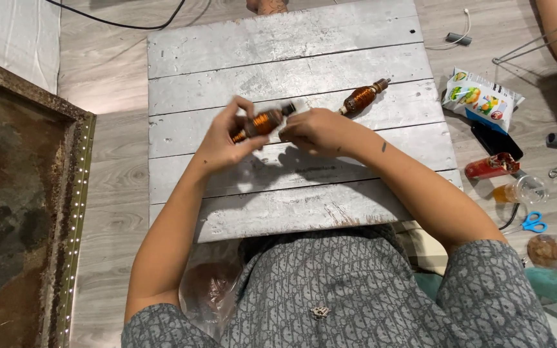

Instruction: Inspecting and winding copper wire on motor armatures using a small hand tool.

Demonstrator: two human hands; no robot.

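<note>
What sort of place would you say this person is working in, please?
Probably a home floor used as a makeshift workshop: a silver-painted wooden plank board lies on grey wood-look flooring, copper-wound motor armatures sit on it, and a snack bag and blue-handled scissors lie nearby.

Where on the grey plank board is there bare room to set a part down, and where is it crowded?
Bare: the far planks of the board, beyond the loose copper-wound armature, and the near planks toward the person's lap. Mid-board is taken by the left hand and right hand holding another armature. The floor to the right is crowded: snack bag, scissors.
</note>
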